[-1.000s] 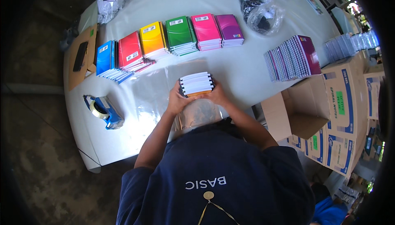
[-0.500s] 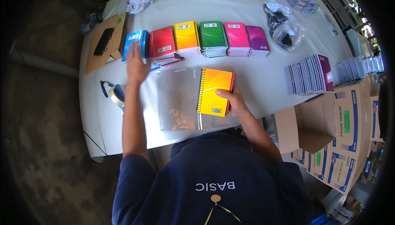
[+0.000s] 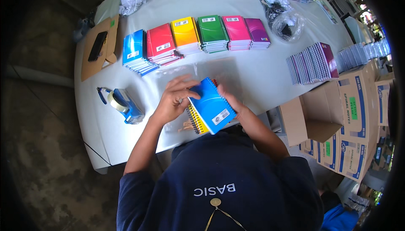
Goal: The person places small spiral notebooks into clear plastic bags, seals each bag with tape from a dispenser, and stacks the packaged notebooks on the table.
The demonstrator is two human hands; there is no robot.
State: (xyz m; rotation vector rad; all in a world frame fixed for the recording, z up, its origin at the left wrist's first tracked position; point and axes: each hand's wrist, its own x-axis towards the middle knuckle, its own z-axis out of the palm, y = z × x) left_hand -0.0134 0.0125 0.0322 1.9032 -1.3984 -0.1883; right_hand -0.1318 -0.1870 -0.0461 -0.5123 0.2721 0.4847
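Note:
My right hand (image 3: pixel 233 101) grips a small bundle of spiral notebooks by its right side, above the table's near edge. On top lies a blue spiral notebook (image 3: pixel 214 106), tilted across a yellow spiral notebook (image 3: pixel 195 119) whose coil shows at the lower left. A bit of red-orange coil peeks out at the bundle's top. The fingers of my left hand (image 3: pixel 174 98) close on the blue notebook's upper left edge. Beyond my hands, notebook stacks stand in a row: blue (image 3: pixel 135 50), red (image 3: pixel 160 41), yellow (image 3: pixel 184 30), green (image 3: pixel 213 28), pink (image 3: pixel 237 28) and purple (image 3: pixel 256 29).
Clear plastic (image 3: pixel 228 68) lies flat under my hands. A tape dispenser (image 3: pixel 128 108) stands at left, with a phone (image 3: pixel 98 46) on cardboard behind it. More notebooks (image 3: pixel 310 64) stand at right, near an open carton (image 3: pixel 322 115). Plastic-wrapped bundles (image 3: pixel 287 24) lie farther back.
My left hand has come from the blue stack back to the bundle, bringing a blue notebook onto the yellow one. The bundle in my right hand is now tilted.

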